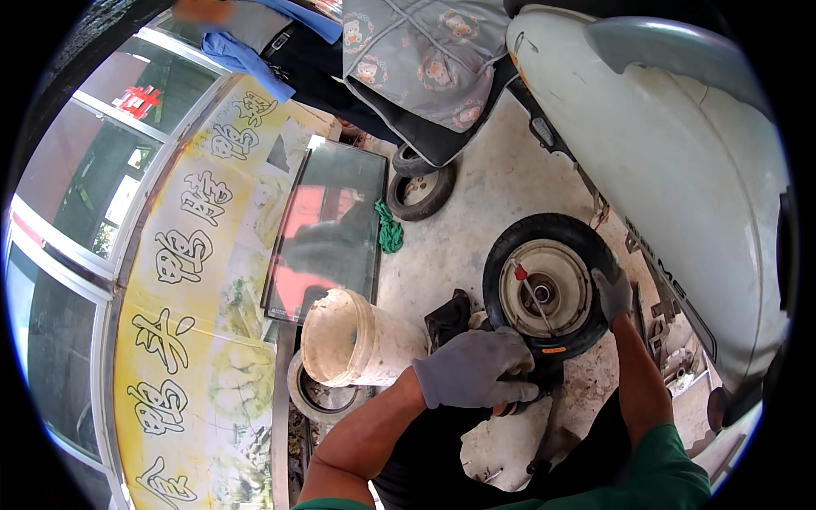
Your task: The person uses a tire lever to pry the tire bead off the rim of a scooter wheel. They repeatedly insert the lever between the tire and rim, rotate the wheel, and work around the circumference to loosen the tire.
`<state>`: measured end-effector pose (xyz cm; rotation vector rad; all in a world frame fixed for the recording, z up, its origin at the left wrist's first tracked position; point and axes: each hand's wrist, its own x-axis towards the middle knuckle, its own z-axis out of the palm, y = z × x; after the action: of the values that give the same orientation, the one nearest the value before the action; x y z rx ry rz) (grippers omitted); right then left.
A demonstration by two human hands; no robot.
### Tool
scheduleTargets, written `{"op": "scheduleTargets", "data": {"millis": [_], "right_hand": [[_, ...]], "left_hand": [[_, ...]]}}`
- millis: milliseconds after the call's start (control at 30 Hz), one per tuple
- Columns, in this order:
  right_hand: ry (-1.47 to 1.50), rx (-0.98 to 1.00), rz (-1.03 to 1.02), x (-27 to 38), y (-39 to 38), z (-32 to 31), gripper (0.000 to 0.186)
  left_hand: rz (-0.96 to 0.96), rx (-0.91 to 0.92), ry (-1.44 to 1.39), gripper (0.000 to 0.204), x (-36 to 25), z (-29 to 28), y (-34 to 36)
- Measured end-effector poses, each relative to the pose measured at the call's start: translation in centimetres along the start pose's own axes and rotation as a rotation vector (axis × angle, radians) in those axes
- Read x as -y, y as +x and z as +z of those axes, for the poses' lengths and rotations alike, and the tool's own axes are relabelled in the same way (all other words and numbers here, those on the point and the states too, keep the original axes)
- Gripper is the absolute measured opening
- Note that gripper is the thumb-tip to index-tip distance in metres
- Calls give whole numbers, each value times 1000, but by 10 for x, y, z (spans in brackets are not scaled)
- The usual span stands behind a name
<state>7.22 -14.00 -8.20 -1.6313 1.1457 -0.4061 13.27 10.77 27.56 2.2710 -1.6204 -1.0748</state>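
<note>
A motorcycle-type wheel (535, 316) with a black tyre and a dirty cream rim stands in front of me, its hub facing up toward me. My right hand (614, 296), in a grey glove, is closed round the right edge of the tyre. A thin metal tool with a red handle (520, 273) slants across the rim beside the hub. Close to the tyre's lower left edge is my left hand (478, 371), also gloved in grey. Its fingers and thumb are curled; what they hold, if anything, is hidden under the glove.
A white bucket (389, 342) leans left of my arm, above a loose tyre (299, 393). Beyond are a glass panel (327, 225), a green cloth (390, 229) and stacked tyres (425, 197). A pale scooter (654, 161) blocks the right. Another person (293, 47) stands at the back.
</note>
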Motion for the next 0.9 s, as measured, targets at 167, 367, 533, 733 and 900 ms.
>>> {"op": "scheduleTargets", "data": {"millis": [167,367,533,733,900], "right_hand": [[33,-5,-17,-4,5,3,78],[34,-31,-9,-17,12,8,79],[75,-4,-17,-5,2,4,76],[60,-42,-35,-7,5,2,79],[105,-16,-47,-13,6,5,77]], "left_hand": [[-12,24,22,50,-4,-1,0],[13,-2,9,48,-3,2,-2],[30,13,20,48,-2,4,-4],[125,-23,-115,52,-2,-5,-3],[768,-271,-1018,78,16,-26,-21]]}}
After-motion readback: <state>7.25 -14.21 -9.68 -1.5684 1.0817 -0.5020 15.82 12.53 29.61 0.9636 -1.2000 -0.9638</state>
